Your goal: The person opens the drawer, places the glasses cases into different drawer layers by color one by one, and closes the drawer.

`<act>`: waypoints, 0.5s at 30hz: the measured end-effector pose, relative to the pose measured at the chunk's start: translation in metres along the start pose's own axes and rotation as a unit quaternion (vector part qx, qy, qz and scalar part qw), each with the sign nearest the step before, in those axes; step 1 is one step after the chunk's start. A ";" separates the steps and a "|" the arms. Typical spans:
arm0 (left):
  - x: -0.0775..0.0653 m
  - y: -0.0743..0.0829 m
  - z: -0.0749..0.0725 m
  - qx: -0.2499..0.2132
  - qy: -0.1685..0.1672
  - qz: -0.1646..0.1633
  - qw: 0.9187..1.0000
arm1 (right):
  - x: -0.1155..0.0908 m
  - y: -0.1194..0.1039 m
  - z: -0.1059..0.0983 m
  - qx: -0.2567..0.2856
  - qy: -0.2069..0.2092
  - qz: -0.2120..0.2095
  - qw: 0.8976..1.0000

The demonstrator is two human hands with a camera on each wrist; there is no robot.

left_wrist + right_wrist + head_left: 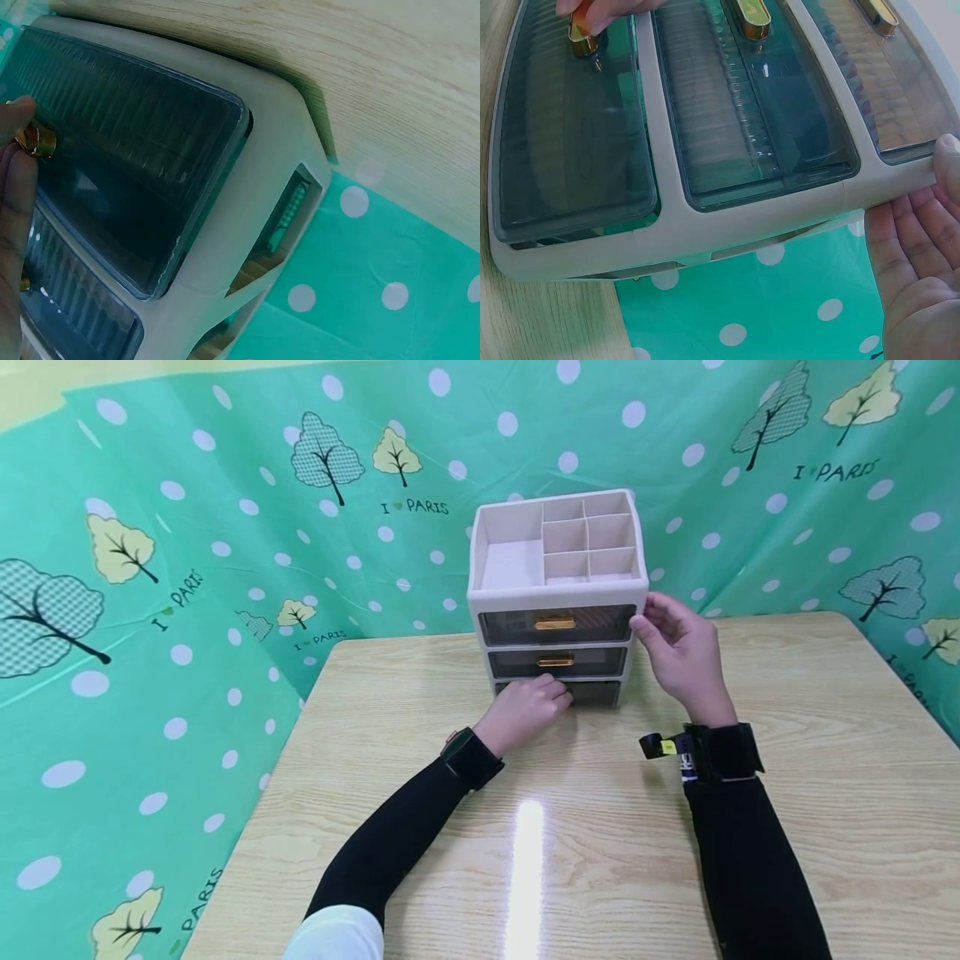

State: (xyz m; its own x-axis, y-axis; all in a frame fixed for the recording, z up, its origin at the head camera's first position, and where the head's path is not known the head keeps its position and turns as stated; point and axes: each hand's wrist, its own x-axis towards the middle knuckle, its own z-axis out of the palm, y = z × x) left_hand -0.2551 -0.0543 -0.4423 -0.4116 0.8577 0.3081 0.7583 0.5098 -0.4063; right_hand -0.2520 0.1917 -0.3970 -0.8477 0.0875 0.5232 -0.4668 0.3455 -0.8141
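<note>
A white desktop drawer organizer [558, 597] stands upright on the table, with three dark see-through drawers and an open compartment top. My left hand [525, 712] is at the lowest drawer [570, 150], pinching its gold handle [39, 141] between thumb and fingers. That drawer sits slightly forward of the frame. Its right edge shows a narrow gap in the right wrist view. My right hand [684, 652] grips the organizer's upper right side, thumb on the front edge and fingers along the side wall. The middle drawer [757, 112] and top drawer [892, 67] look closed.
The wooden table [420, 827] extends around the organizer. Behind and to the left hangs a green dotted cloth [360, 585] with printed trees. A loose strap end [654, 746] sticks out from the right wristband.
</note>
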 end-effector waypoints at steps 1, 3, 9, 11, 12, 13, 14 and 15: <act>0.000 0.000 0.000 0.000 -0.002 -0.001 1.000 | 0.000 0.000 0.000 0.000 0.000 0.000 1.000; 0.001 -0.001 0.001 0.000 -0.005 -0.004 1.000 | 0.000 0.001 0.000 -0.001 -0.001 0.000 1.000; 0.002 -0.001 0.004 0.008 -0.006 -0.012 1.000 | 0.001 0.002 0.001 0.017 0.003 -0.011 1.000; 0.002 0.000 0.005 0.012 -0.004 -0.014 1.000 | 0.002 0.003 0.001 0.024 0.005 -0.014 1.000; 0.003 0.001 0.005 0.011 -0.002 -0.017 1.000 | 0.002 0.004 0.001 0.025 0.006 -0.015 1.000; 0.003 0.001 0.005 0.011 0.000 -0.019 1.000 | 0.002 0.004 0.001 0.025 0.006 -0.016 1.000; 0.003 0.002 0.004 0.009 0.001 -0.022 1.000 | 0.002 0.004 0.001 0.027 0.005 -0.017 0.999; 0.004 0.003 0.004 0.005 0.002 -0.026 1.000 | 0.002 0.005 0.001 0.026 0.006 -0.018 0.999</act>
State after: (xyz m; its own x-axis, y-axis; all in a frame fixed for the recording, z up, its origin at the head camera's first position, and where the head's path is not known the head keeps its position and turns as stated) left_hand -0.2566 -0.0495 -0.4461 -0.4486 0.8293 0.3331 0.7301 0.5550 -0.3986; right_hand -0.2562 0.1930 -0.4004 -0.8276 0.0866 0.5546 -0.5093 0.2995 -0.8068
